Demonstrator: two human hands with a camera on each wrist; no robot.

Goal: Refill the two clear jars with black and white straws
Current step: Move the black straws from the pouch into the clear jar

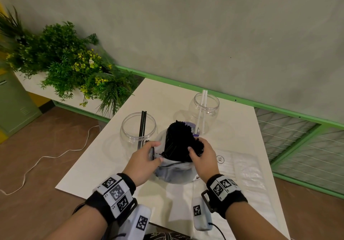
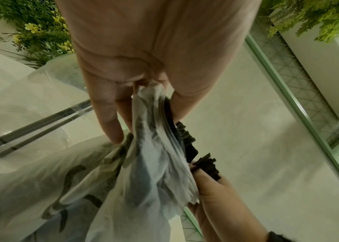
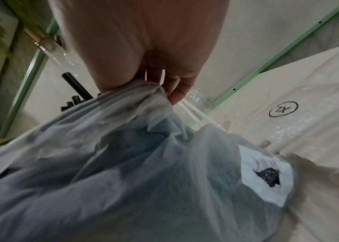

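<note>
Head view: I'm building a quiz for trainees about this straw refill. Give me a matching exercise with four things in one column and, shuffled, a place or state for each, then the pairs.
Things
1. left jar
2. right jar
3. bundle of black straws
4. XL packet

Places or states
A. lies flat on the table, to the right of the hands
B. holds two white straws
C. gripped by the right hand, sticking out of the plastic bag
D. holds two black straws

Pairs: 1-D, 2-B, 3-C, 4-A
</note>
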